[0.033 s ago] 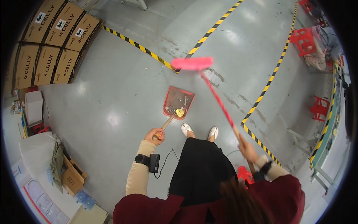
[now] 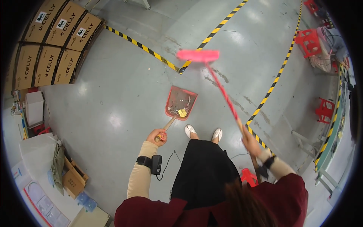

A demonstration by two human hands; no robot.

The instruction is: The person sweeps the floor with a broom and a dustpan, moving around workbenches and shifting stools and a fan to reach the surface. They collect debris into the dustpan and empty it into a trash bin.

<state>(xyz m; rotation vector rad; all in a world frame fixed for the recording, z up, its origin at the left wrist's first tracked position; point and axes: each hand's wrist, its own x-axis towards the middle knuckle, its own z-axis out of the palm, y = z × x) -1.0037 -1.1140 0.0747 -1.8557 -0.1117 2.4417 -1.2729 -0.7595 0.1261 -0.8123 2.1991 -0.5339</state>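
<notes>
My left hand [image 2: 156,137] is closed round the wooden handle of a red dustpan [image 2: 175,97]. The pan lies on the floor ahead of my feet. Inside it are a crumpled yellow scrap [image 2: 182,113], whitish bits and grey dust, mostly close to the handle end. Off to the right, my right hand [image 2: 251,145] grips a long broom [image 2: 223,92] by its wooden part; a pink-red covering wraps the lower shaft. The broom's pink head [image 2: 198,55] is blurred and lies beyond the dustpan, apart from it, across the corner of the floor tape. Whether its bristles touch the floor I cannot tell.
Yellow-black tape [image 2: 141,46] marks the grey floor. Stacked cartons [image 2: 47,62] stand at the far left, an opened cardboard box [image 2: 73,182] at the near left. Red stools [image 2: 324,110] line the right side; another [image 2: 249,177] is beside my skirt. A dark cable [image 2: 166,171] hangs near my left forearm.
The broom head has shifted slightly farther away and to the right. My right hand has moved a little with it. My left hand and the dustpan look nearly unchanged.
</notes>
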